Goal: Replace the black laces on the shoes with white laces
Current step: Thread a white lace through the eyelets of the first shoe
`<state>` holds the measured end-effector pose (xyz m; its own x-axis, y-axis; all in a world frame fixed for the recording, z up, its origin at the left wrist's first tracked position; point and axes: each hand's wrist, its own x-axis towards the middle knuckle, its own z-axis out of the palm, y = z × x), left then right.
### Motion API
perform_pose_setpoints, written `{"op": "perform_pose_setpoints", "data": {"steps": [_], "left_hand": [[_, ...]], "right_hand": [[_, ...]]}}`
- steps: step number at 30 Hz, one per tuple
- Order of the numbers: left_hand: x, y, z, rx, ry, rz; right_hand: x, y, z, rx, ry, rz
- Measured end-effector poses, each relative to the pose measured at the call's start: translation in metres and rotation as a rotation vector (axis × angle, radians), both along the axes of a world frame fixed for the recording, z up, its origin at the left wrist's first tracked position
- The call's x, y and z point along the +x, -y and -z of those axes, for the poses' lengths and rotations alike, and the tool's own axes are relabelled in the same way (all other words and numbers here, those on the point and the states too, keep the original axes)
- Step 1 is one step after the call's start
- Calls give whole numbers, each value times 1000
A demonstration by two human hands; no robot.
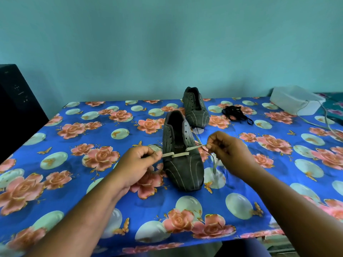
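Centrally, near shoe (181, 154), left hand (138, 164) and right hand (229, 153) each pinching white lace (176, 155), open tablecloth (111, 191) around.

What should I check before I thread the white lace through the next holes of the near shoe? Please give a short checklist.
1. White lace crosses the lowest holes of the near shoe: ok.
2. Left hand pinches one lace end: ok.
3. Right hand pinches the other end: ok.
4. Both ends equal in length: cannot tell.
5. Black laces are out and lie apart on the table: ok.
6. Far shoe has a white lace: not ok.
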<state>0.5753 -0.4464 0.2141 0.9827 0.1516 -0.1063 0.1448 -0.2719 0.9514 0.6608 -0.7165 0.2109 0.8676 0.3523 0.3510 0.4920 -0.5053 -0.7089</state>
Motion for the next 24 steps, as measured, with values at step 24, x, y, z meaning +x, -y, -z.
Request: {"op": "perform_pose_setpoints", "data": {"steps": [24], "left_hand": [[24,34,23,751,124,98]], "right_hand": [[53,-10,18,-577,-4,244]]}}
